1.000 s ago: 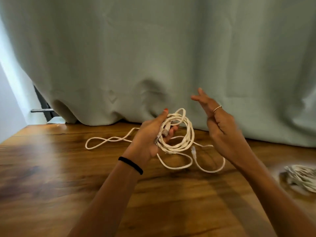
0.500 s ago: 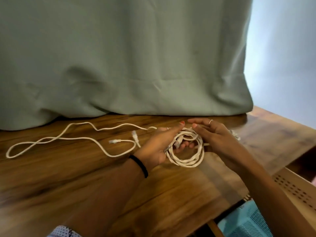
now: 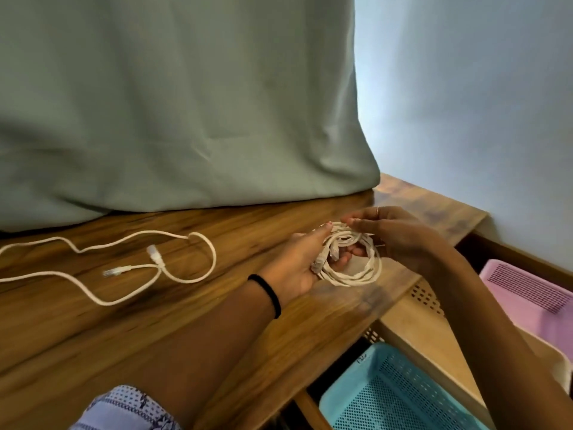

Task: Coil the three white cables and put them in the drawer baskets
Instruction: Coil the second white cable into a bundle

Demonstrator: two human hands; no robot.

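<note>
Now carried rightward to the tabletop (image 3: pixel 217 330) edge, above the open drawer: coiled white cable (image 3: pixel 352 259) gripped by left hand (image 3: pixel 302 262), right hand (image 3: pixel 400 237) fingers (image 3: pixel 359 221) pinching its top. Blue basket (image 3: pixel 400 395) and pink basket (image 3: pixel 527 293) newly visible below; drop-in likely next. Another loose white cable (image 3: pixel 124 271) left uncoiled.

Glossy grained wood table (image 3: pixel 93 330) at lower left, matt cloth curtain (image 3: pixel 170 103) above, perforated plastic blue basket (image 3: pixel 403 395) and pink basket (image 3: pixel 527 293) at lower right.

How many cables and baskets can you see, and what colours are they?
White cables: 2, one coiled in both hands, one loose on the table
Blue baskets: 1
Pink baskets: 1
Beige baskets: 1
Total: 5
</note>
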